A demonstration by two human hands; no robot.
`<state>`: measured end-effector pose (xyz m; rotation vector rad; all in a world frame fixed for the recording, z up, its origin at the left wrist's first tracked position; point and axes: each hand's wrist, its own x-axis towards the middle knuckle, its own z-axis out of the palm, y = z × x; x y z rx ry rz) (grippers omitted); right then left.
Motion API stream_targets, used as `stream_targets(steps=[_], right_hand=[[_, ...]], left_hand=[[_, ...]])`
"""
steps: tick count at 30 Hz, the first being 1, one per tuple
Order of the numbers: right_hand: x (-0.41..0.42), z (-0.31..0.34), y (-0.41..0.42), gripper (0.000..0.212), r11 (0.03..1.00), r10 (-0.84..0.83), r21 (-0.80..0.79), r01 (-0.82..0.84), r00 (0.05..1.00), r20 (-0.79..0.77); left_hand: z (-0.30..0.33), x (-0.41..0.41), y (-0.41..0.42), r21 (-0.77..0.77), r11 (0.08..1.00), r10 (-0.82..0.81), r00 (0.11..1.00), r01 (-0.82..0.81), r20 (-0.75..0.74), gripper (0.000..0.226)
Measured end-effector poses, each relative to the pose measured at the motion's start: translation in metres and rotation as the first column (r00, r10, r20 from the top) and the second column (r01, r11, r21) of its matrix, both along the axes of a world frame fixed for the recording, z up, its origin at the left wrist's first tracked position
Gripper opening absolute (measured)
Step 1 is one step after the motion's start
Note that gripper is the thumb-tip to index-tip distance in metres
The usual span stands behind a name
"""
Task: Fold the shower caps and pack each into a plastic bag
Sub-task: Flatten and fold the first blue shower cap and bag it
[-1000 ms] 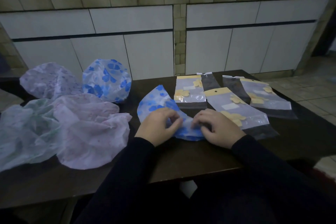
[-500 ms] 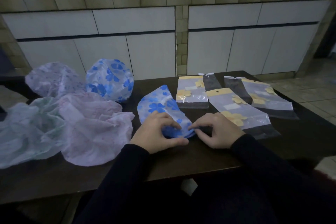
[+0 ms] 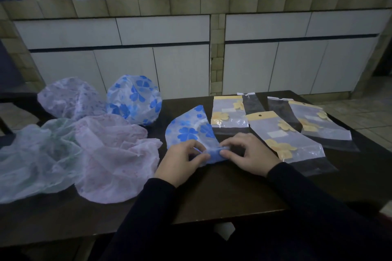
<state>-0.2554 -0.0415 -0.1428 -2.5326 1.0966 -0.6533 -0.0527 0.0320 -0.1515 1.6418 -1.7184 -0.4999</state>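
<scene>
Pinching the near end of a blue-flowered shower cap [image 3: 191,131], the left hand [image 3: 180,161] has its thumb and curled fingers closed on the bunched plastic, with the thumb pointing right along the roll. The right hand [image 3: 248,154] meets it from the other side: its thumb and forefinger nip the same bunched end, while the other fingers arch down with their tips on or just above the dark table [image 3: 222,193]; in this dim light I cannot tell which. Both hands lie knuckles-up, close together, their thumbs nearly touching over the cap. Both forearms, in black sleeves, reach in from the near edge of the table and angle toward each other.

The cap lies flattened into a narrow, curved wedge near the middle of the table, its wide end pointing away from the person and its near end gathered between the two hands.

Just right of it lie three plastic bags with yellow headers and yellow flower prints: one [image 3: 229,114] beyond the hands, a second [image 3: 284,135] just beside the right hand, and a third [image 3: 318,121] farther right.

On the left of the table sit the unfolded caps: a puffed blue-flowered one [image 3: 133,99], a pale lilac one [image 3: 70,97] behind, a pink one [image 3: 114,154] spread flat, and a greenish one [image 3: 31,154] at the far left.
</scene>
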Motion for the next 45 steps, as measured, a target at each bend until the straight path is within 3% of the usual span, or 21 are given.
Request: stream_targets(steps=[2,6,10,16,19,24,31,38,45], right_hand=[[0.005,-0.003,-0.001,0.040,0.998,-0.058,-0.003,0.058,0.998,0.003],[0.014,-0.004,-0.001,0.017,0.982,-0.161,0.113,0.153,0.985,0.065],[0.019,-0.008,0.003,0.019,0.976,-0.212,0.063,0.208,0.975,0.065],[0.019,-0.010,0.010,0.026,0.950,-0.255,-0.193,0.246,0.967,-0.022],[0.016,-0.007,0.011,0.028,0.951,-0.209,-0.232,0.205,0.978,0.007],[0.014,-0.004,0.014,0.024,0.918,-0.163,-0.385,0.097,0.976,-0.142],[0.002,0.000,0.009,0.047,0.967,-0.135,-0.241,0.076,0.961,-0.240],[0.004,-0.002,0.003,0.028,0.976,-0.072,-0.214,0.038,0.985,-0.156],[0.006,-0.001,0.009,0.024,0.995,-0.085,-0.055,0.085,0.996,0.011]], left_hand=[[-0.001,0.000,-0.002,0.006,1.000,0.027,0.999,-0.027,-0.021,0.010],[0.000,-0.003,-0.005,-0.001,0.998,0.065,0.998,-0.065,0.017,0.010],[0.001,-0.003,-0.005,-0.071,0.996,0.063,0.992,-0.055,0.111,0.011],[0.001,-0.004,-0.002,-0.074,0.996,-0.023,0.974,0.041,0.226,0.023],[0.003,-0.005,0.001,-0.047,0.998,-0.024,0.980,0.034,0.198,0.002],[0.000,-0.006,-0.001,-0.059,0.998,0.049,0.974,-0.037,0.220,0.016],[-0.001,-0.005,-0.001,-0.043,0.996,0.083,0.967,-0.075,0.239,0.024],[0.000,-0.004,0.001,-0.022,0.997,0.081,0.979,-0.079,0.185,0.011],[0.005,-0.006,0.000,0.065,0.988,0.131,0.984,-0.139,0.118,0.022]])
